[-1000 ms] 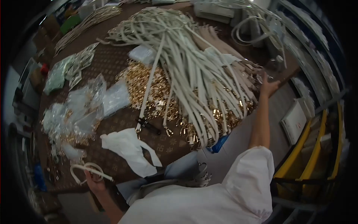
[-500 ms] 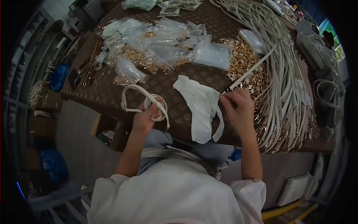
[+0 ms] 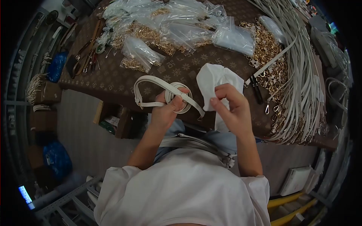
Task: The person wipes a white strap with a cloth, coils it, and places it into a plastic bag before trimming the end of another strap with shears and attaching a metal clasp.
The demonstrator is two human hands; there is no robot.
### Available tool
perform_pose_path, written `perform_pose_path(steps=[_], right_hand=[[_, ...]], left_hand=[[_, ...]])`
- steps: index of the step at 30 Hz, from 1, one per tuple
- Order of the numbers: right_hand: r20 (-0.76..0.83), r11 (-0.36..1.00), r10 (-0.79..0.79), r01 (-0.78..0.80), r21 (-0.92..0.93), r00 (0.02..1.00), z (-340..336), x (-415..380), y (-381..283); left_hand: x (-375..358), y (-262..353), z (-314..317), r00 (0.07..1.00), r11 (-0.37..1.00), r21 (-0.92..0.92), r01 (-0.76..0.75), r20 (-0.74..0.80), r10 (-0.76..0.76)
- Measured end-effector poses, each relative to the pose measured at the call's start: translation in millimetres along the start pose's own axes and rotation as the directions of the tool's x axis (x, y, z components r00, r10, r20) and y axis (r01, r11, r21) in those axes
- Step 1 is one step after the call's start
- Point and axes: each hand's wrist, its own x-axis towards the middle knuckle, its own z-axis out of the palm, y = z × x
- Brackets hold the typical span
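Observation:
My left hand (image 3: 166, 111) is closed around a coiled white strap (image 3: 154, 80) with a metal buckle on its looped side. The strap's loose end points right and hangs down close to the white cloth. My right hand (image 3: 235, 107) has its thumb and fingers drawn together at the left side of the white cloth (image 3: 211, 77), pinching it. Part of the cloth is hidden behind that hand, and its lower end hangs near the table's front edge. Slim black pen-like tools (image 3: 257, 91) lie on the table right of the cloth.
Clear plastic bags (image 3: 233, 39) and gold metal clasps (image 3: 145, 34) cover the back of the brown patterned table (image 3: 109, 81). A thick bundle of pale straps (image 3: 301, 79) lies at right. Brown straps and tools (image 3: 88, 56) are at left. An open drawer (image 3: 120, 120) sticks out below.
My right hand has moved left from the cloth's right side onto its left part. My left hand with the strap has come nearer the cloth. The view has shifted slightly.

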Motion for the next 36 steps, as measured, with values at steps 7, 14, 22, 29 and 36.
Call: perform_pose_path(steps=[7,14,22,29,36], right_hand=[[-0.134,0.997,0.045,-0.037,0.063,0.990,58.4,-10.6,13.4],[-0.297,0.927,0.280,-0.177,0.330,0.913,63.4,-15.2,16.3],[-0.224,0.966,0.144,-0.087,0.244,0.964,34.2,-14.4,10.0],[-0.222,0.999,0.003,-0.014,-0.048,0.975,44.6,-12.9,0.8],[-0.105,0.945,0.257,-0.227,0.236,0.961,10.3,-19.9,-4.2]], left_hand=[[-4.1,-9.9,13.4,0.997,0.999,0.039,-0.028,-0.072,0.031],[-4.8,-13.2,20.7,0.996,0.995,0.067,-0.075,-0.048,0.078],[-9.8,-7.4,25.5,0.995,0.996,0.085,-0.039,-0.089,0.047],[-7.3,-5.9,31.9,0.998,1.000,-0.006,0.026,-0.063,-0.027],[-13.8,-5.7,21.0,1.000,0.999,-0.034,0.002,-0.003,-0.003]])
